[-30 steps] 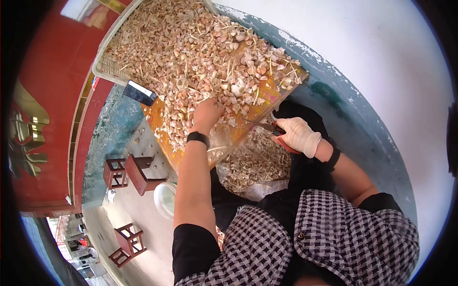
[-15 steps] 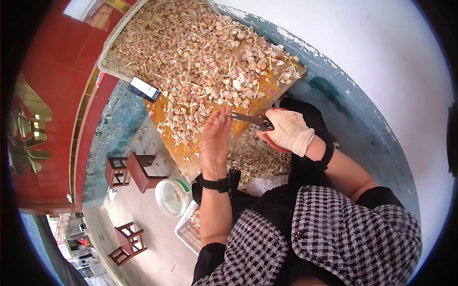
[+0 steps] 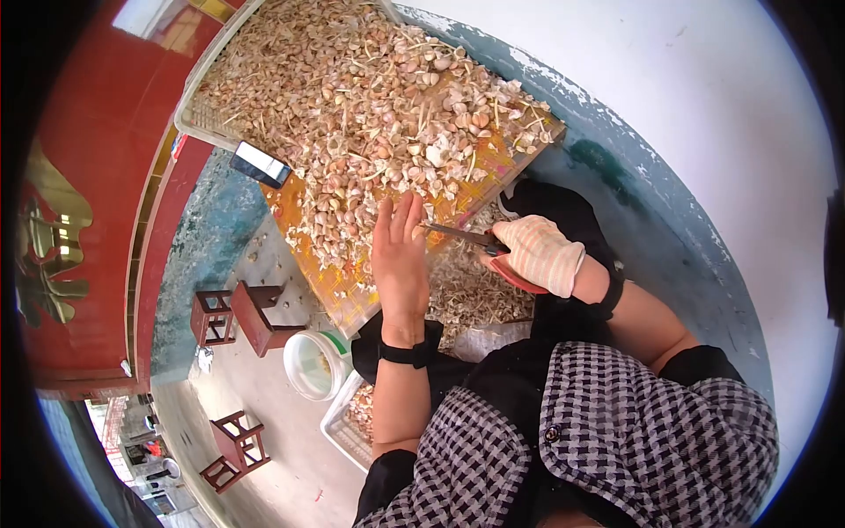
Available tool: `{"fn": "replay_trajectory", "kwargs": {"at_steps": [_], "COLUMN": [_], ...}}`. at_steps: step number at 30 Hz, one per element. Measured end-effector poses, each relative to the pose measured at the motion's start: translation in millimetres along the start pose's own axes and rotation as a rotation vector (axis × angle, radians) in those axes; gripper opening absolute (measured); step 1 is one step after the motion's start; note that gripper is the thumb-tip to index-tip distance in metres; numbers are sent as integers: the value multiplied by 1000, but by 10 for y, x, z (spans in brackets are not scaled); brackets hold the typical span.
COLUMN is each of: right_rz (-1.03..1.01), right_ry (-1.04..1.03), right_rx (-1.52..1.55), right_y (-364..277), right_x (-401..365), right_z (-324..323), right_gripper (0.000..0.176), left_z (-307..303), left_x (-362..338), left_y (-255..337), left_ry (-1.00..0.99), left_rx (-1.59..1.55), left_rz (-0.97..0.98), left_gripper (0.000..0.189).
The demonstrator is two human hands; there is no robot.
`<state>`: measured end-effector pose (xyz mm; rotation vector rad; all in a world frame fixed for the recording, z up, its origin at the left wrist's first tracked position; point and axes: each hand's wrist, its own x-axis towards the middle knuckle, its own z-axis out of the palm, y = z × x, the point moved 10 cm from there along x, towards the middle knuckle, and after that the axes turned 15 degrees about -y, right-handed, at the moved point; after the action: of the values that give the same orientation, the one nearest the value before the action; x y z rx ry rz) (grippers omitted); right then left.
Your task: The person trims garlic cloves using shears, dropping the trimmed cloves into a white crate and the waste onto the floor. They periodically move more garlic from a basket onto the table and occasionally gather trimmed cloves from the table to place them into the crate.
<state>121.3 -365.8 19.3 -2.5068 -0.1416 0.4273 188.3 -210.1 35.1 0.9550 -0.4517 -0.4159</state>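
Note:
My left hand [image 3: 401,268] is bare, with a black band at the wrist. Its fingers are stretched out above the table's near edge, and whether anything tiny lies by the thumb is hard to make out. Gloved in striped, pale orange cloth, my right hand [image 3: 539,253] grips a pair of scissors [image 3: 471,235] with red handles. The blades point left, their tips close to my left thumb. Beyond both hands, garlic cloves [image 3: 348,189] and loose skins are heaped on the yellow-orange table top [image 3: 334,295].
A pale plastic crate [image 3: 204,123] stands at the far left, near a phone [image 3: 260,164] on the table's side. Garlic skins [image 3: 480,290] lie below my hands. A white bucket [image 3: 310,365], another crate [image 3: 339,422] and small wooden stools [image 3: 260,317] are on the floor at left.
My left hand's fingers have straightened from a curled pinch near the blades. The scissors and right hand have dropped slightly toward me.

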Motion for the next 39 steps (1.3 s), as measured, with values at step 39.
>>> {"fn": "replay_trajectory", "kwargs": {"at_steps": [39], "right_rz": [5], "right_ry": [182], "right_rx": [-115], "right_y": [46], "right_x": [24], "right_z": [-199], "right_gripper": [43], "left_z": [-727], "left_x": [198], "left_y": [-425], "left_ry": [40], "left_rx": [-673], "left_rz": [-288], "left_gripper": [22]}}
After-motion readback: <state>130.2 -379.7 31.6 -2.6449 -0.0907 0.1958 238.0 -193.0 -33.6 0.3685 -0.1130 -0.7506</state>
